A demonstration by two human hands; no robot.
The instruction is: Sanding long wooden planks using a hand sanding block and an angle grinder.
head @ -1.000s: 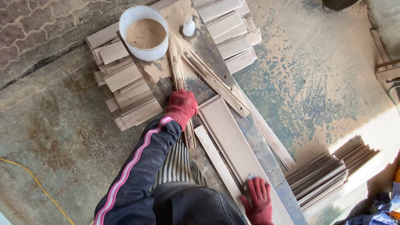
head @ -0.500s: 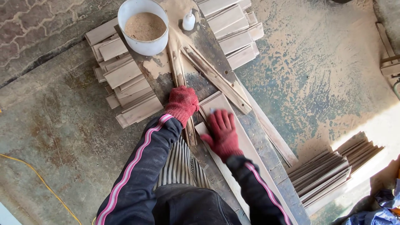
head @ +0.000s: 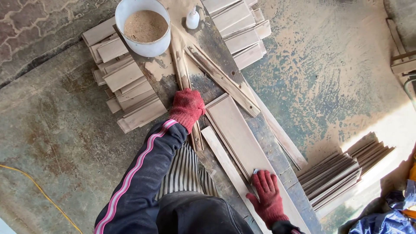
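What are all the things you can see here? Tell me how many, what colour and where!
Bucket: one, white, filled with tan sawdust, top middle.
Small bottle: one, white, right of the bucket.
Work board: one, dark and dusty, running from the bucket down to the right.
Flat plank: one, pale wood, lying on the work board.
Thin strips: a few, pale wood, crossed below the bucket.
Short planks: two stacks, pale wood, left and upper right of the board.
Slat stack: one, brown, lower right.
Cord: one, yellow, lower left floor.
Left hand: red glove, pressing on a strip.
Right hand: red glove, flat on the plank.
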